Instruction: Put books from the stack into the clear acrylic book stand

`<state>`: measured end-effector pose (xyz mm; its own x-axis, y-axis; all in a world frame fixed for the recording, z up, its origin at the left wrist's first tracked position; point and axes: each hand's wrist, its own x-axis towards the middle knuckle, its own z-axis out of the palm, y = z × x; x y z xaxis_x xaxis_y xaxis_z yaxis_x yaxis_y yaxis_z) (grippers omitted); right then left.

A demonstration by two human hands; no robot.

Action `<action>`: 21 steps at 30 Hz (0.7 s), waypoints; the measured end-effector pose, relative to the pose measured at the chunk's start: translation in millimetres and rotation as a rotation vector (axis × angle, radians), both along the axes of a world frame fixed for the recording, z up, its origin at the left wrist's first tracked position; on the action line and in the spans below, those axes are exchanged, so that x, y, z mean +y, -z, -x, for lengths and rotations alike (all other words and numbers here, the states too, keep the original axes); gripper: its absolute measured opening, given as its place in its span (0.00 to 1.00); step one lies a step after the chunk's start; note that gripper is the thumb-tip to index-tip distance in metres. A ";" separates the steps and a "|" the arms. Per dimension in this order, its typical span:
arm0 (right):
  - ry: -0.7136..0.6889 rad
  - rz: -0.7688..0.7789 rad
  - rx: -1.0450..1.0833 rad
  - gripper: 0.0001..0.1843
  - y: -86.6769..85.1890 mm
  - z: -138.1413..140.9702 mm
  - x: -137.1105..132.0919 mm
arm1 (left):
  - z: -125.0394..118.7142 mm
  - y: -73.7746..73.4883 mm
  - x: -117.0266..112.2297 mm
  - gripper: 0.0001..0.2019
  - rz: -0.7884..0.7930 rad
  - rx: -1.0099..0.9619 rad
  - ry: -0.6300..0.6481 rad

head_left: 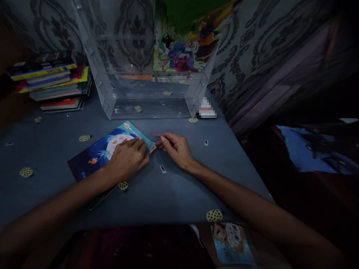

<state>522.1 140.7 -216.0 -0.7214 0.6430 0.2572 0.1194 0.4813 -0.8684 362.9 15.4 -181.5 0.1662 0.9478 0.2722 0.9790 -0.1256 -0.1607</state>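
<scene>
A blue picture book [95, 151] with a small orange fish on its cover lies at a slant on the table, its edges fanned slightly at the lower side. My left hand [127, 157] rests palm down across the cover, fingers loosely bent and covering part of the title. Just beyond the book's right corner is my right hand [176, 149], its thumb and fingers half bent with a gap between them. Nothing shows in its fingers, though the lower ones are partly hidden.
A clear acrylic rack [151, 108] stands behind the book, holding a colourful picture book [187, 45]. A stack of books [56, 82] sits at the back left. Below the table's front edge lies another book [232, 243]. A blue cloth [314, 149] is at the right.
</scene>
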 end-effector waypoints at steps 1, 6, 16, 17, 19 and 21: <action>0.003 0.001 0.007 0.19 0.0 0.1 -0.2 | 0.2 0.5 -0.1 0.13 -0.010 -0.003 0.002; 0.041 -0.023 0.068 0.21 -0.6 -0.2 -2.3 | 0.8 4.5 -0.9 0.14 -0.044 -0.006 0.010; -0.015 -0.360 0.039 0.14 -0.5 -5.0 -6.3 | -3.0 5.0 -2.1 0.12 0.055 0.009 -0.050; -0.031 -0.408 0.015 0.15 0.1 -5.1 -6.0 | -3.2 4.5 -2.1 0.12 0.057 0.008 -0.051; -0.060 -0.498 -0.037 0.15 1.1 -5.1 -5.9 | -3.5 3.8 -2.2 0.11 0.064 0.009 -0.050; -0.082 -0.594 -0.090 0.16 1.2 -5.1 -7.4 | -3.7 3.6 -2.3 0.11 0.075 0.014 -0.047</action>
<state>527.2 133.3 -217.1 -0.7983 0.3492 0.4907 0.1215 0.8913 -0.4368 366.6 13.1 -185.1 0.1249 0.9722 0.1981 0.9817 -0.0922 -0.1666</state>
